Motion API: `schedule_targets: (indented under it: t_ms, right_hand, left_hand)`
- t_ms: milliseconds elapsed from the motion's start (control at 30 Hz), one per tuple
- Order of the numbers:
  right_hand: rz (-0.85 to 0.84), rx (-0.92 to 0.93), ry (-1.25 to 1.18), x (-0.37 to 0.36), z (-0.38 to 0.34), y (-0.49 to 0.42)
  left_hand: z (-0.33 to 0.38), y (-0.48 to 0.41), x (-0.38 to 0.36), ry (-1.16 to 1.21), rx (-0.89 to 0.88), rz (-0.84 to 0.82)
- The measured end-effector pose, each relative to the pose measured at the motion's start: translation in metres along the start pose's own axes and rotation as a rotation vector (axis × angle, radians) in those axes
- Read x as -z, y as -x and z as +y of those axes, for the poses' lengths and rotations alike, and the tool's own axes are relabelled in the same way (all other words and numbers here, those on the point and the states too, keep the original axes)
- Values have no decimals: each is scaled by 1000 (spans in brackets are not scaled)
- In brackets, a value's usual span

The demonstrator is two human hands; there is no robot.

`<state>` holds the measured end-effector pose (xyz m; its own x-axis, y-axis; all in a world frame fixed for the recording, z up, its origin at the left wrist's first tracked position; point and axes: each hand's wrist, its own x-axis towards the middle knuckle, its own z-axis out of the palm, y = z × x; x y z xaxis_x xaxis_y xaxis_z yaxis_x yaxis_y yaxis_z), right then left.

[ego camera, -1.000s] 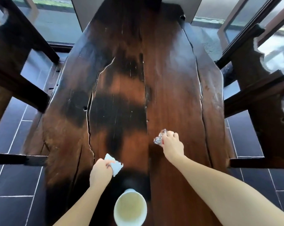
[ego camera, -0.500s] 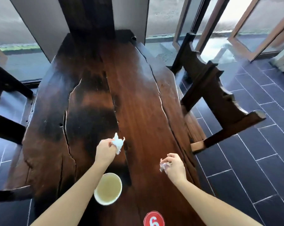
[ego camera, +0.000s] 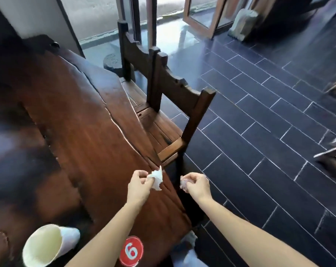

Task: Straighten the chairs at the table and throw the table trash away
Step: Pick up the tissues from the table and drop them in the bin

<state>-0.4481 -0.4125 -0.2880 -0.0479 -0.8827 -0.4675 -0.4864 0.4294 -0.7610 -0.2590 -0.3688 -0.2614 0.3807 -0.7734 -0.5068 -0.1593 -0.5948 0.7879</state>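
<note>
1. Since half a second ago both hands have swung to the right. The left hand (ego camera: 139,186) is now over the table's right edge, and the right hand (ego camera: 197,185) has left the table and is over the floor (ego camera: 259,132).
2. The left hand pinches a crumpled white tissue (ego camera: 156,178) between thumb and curled fingers. One peak of the tissue points up and away from the person.
3. The right hand's fingers are curled around a small crumpled clear wrapper (ego camera: 183,183). It shows at the fingertips, facing the tissue and near it but not touching.
4. The white cup (ego camera: 45,245), earlier just below the left hand, now sits well apart from it at the lower left of the table. Its mouth is turned toward the camera and its inside looks pale. I cannot tell whether anything is in it.
5. The dark wooden table (ego camera: 86,122) runs lengthwise from the person toward the upper left. A red round sticker marked 6 (ego camera: 131,251) sits at its near end.
6. The near chair (ego camera: 174,105) stands at the table's right side with its back parallel to that edge and its seat partly under it.
7. A second chair (ego camera: 133,53), newly in view, stands just beyond the near chair and in line with it.
8. Beyond the chairs are an open wood-framed door (ego camera: 201,16) and a pale stone (ego camera: 242,24).
</note>
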Motion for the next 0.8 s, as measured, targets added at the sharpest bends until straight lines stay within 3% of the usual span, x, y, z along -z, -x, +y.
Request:
schedule_targets:
  t_ms: [100, 267, 533, 667, 800]
  right_hand:
    - [116, -50, -66, 26, 27, 1]
    - [122, -203, -160, 51, 82, -9]
    - [42, -438, -260, 62, 162, -47]
    - [14, -638, -435, 51, 200, -79]
    - [9, -788, -475, 21, 252, -115]
  left_hand:
    - [-5, 9, -47, -85, 20, -138]
    - [-25, 22, -122, -88, 136, -232]
    - [-74, -6, -239, 102, 513, -104]
    - [-92, -28, -280, 50, 546, 17]
    - [-128, -74, -314, -86, 543, -21]
